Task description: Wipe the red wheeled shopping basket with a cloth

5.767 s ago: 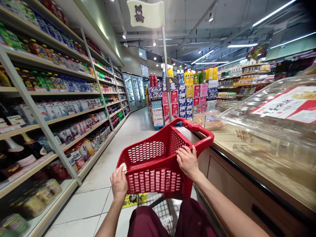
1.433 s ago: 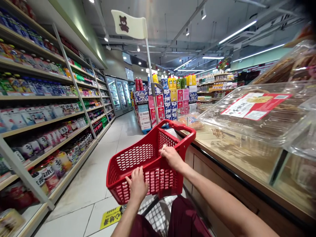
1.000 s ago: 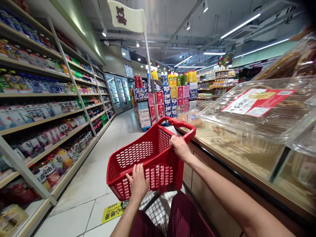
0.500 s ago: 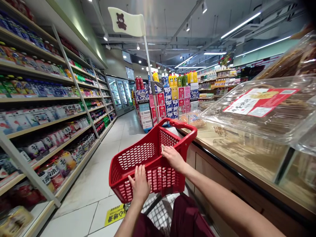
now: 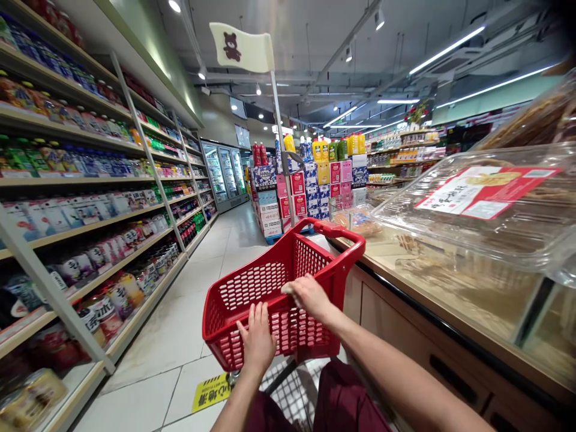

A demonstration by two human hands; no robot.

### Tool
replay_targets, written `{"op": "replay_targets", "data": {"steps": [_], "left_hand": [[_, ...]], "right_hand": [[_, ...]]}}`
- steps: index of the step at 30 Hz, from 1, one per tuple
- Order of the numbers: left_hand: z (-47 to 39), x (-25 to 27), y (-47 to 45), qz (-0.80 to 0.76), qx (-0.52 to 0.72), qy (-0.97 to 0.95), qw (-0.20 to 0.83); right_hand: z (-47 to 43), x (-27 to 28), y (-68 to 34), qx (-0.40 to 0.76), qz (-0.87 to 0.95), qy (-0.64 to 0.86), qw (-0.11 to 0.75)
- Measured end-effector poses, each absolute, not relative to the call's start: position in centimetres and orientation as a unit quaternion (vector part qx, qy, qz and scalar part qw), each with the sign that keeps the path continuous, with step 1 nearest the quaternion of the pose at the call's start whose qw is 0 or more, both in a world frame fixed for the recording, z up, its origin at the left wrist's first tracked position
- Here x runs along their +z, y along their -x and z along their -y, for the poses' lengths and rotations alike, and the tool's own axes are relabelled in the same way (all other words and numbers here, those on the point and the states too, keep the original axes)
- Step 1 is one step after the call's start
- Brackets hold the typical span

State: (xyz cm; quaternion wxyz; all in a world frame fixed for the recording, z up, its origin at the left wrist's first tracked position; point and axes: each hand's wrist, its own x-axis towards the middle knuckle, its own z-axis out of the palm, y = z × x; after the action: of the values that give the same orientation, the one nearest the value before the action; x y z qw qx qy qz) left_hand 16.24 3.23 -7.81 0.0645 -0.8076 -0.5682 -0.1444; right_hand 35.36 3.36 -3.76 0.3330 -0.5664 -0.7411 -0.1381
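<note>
A red plastic shopping cart basket [image 5: 252, 289] with slotted sides stands in front of me. It has a grey pole [image 5: 278, 108] bearing a cream flag [image 5: 242, 47] with a brown bear. My left hand [image 5: 258, 342] rests against the near side, fingers stretched up to the rim and holding nothing. At the same rim, further right, my right hand [image 5: 310, 299] is closed. A small pale bit, apparently a cloth [image 5: 287, 289], shows at its fingertips; most of it is hidden. I see no goods inside the basket.
Shelves of drinks [image 5: 90, 207] line the left. On the right, a counter [image 5: 405, 312] carries clear food boxes [image 5: 490, 192]. Stacked cartons and bottles [image 5: 310, 186] stand ahead, glass-door fridges [image 5: 225, 171] beyond. A yellow floor sign [image 5: 210, 391] lies by the cart.
My right hand has slid left and slightly down along the cart's near rim. My left hand stays at nearly the same spot. The view has shifted slightly.
</note>
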Motion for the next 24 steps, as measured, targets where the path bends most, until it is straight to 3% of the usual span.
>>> {"op": "replay_targets", "data": {"steps": [5,13,16,19,24], "left_hand": [[-3.0,-7.8,-16.3,0.569,-0.155,0.806,0.053],[-3.1,-7.8,-16.3,0.570,-0.139,0.808,0.056],[-3.2,-7.7,-16.2,0.573,-0.130,0.807,0.054],[-3.1,-7.6,-16.4,0.572,-0.134,0.808,0.045],[-3.1,-7.6,-16.8,0.570,-0.141,0.808,0.042]], "right_hand": [[-3.2,-0.2,-40.5,-0.158,0.646,0.680,0.309],[-3.0,-3.4,-35.3,-0.145,0.783,0.560,0.231],[-2.3,-2.7,-40.7,-0.160,0.769,0.566,0.249],[-2.1,-3.2,-43.8,-0.229,0.706,0.588,0.323],[-1.5,-9.3,-39.6,-0.226,0.734,0.547,0.332]]}}
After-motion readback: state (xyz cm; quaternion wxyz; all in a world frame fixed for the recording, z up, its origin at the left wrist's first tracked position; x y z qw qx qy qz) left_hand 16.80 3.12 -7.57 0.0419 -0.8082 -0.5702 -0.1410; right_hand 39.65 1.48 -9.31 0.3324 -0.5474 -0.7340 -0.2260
